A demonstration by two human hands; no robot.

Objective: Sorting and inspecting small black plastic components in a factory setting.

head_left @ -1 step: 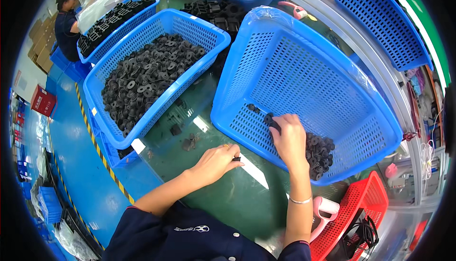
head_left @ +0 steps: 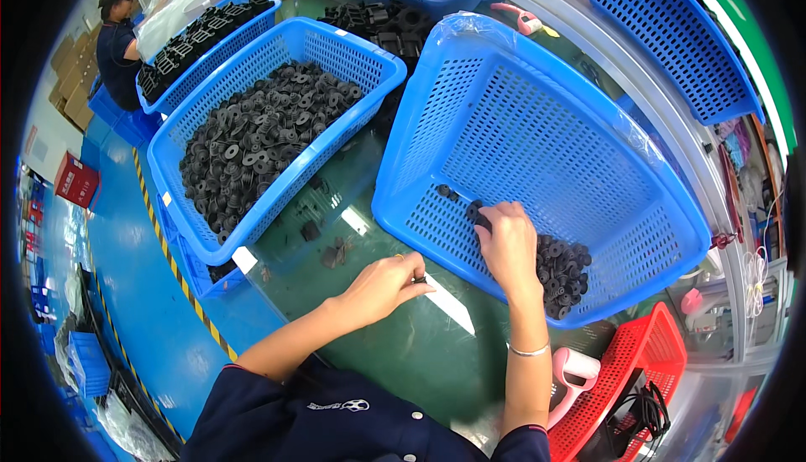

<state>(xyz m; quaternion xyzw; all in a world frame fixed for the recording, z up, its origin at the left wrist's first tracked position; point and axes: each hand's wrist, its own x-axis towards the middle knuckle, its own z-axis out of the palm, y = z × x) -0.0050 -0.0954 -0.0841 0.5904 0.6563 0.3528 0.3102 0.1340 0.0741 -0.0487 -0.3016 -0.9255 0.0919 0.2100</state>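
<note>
My left hand [head_left: 387, 286] is over the green tabletop [head_left: 403, 353], thumb and forefinger closed on a small dark piece [head_left: 419, 280]. Most of that piece is hidden. My right hand [head_left: 510, 244] reaches over the near rim of a large blue basket [head_left: 537, 134], its fingers curled round a round black part [head_left: 480, 217], partly covered by the fingers. Beside that wrist, inside the basket, lies a heap of round black parts [head_left: 562, 269] with holes. A few more black parts [head_left: 447, 192] rest on the basket floor to the left.
Left of it a second blue basket [head_left: 180, 139] holds many round black parts [head_left: 269, 122]. A red basket [head_left: 655, 336] with black cable and a pink-white handled tool [head_left: 575, 378] are at lower right. Dark scraps [head_left: 334, 252] lie on the table. A co-worker [head_left: 117, 46] is at far left.
Both hands keep nearly the same places. My left fingers have shifted slightly, leaving less of the small dark piece showing; my right hand has moved a little to the left.
</note>
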